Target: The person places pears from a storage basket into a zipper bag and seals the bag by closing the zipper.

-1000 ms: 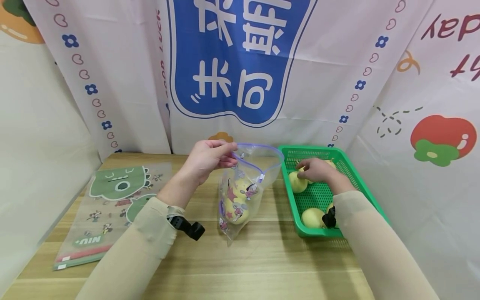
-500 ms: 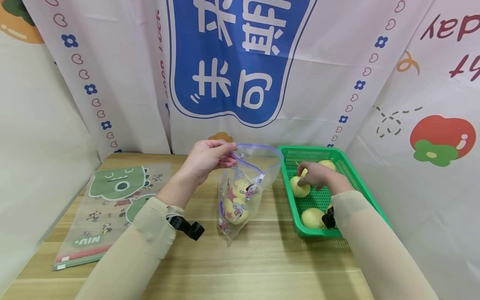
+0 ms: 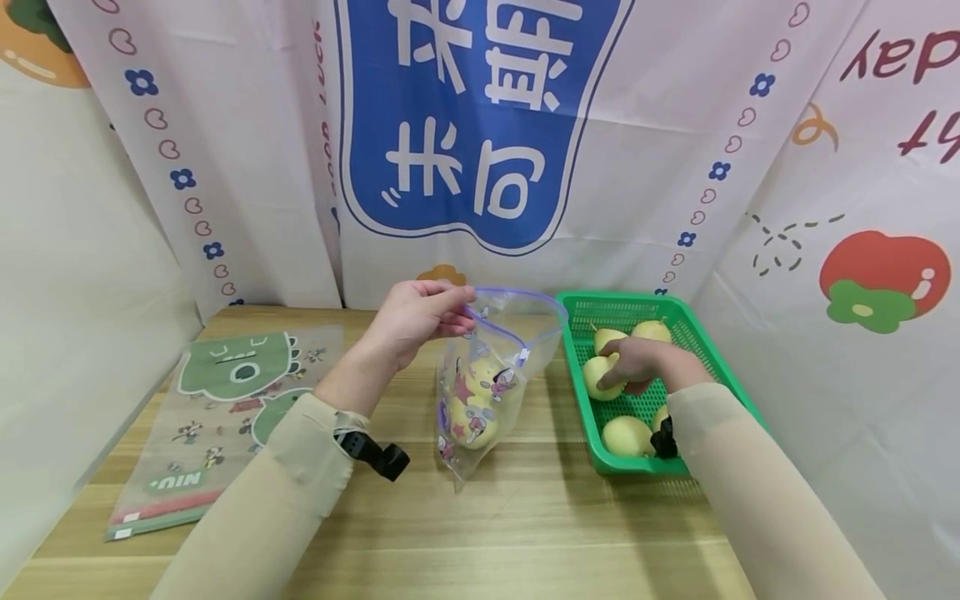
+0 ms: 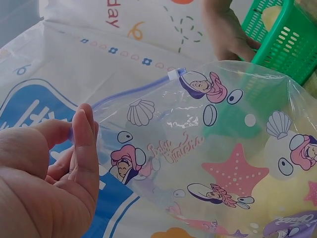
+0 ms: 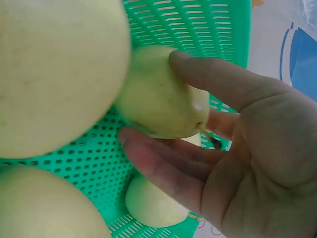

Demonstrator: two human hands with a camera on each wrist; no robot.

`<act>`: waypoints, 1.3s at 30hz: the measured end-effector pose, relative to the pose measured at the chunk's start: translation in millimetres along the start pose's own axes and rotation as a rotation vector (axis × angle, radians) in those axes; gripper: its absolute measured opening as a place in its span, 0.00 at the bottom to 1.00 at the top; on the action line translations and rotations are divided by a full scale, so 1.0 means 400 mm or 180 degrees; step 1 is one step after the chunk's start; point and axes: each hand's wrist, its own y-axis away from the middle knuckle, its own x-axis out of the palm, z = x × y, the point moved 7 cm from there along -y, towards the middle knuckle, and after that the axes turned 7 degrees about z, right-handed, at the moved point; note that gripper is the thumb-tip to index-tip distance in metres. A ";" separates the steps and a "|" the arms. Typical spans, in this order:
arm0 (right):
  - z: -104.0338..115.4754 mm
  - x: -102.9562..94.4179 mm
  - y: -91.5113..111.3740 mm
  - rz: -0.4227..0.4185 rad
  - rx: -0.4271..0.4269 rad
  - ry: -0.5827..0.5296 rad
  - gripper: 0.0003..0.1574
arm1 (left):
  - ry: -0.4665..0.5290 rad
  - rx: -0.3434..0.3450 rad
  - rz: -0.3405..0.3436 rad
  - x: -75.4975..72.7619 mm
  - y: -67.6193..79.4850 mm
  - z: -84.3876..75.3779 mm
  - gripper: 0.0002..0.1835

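At four o'clock, right fingers (image 5: pixel 163 166) grip a round yellow pear (image 5: pixel 156 94); left fingers (image 4: pixel 85 158), at nine, pinch a purple-rimmed plastic bag (image 4: pixel 233 171).

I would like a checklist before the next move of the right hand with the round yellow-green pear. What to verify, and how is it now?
1. Clear plastic bag with purple zip, mouth open: ok.
2. Left hand pinching its rim: ok.
3. Fingers and thumb of the right hand on opposite sides of the round yellow-green pear: ok.
4. Pear above the rim of the green plastic basket: not ok, it is inside.
5. Bag's bottom supported by the wooden table: cannot tell.
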 end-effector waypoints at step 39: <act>0.311 -0.107 0.181 -0.1598 -0.1552 -0.0422 0.44 | -0.0038 -0.0005 -0.0008 0.000 -0.002 -0.005 0.21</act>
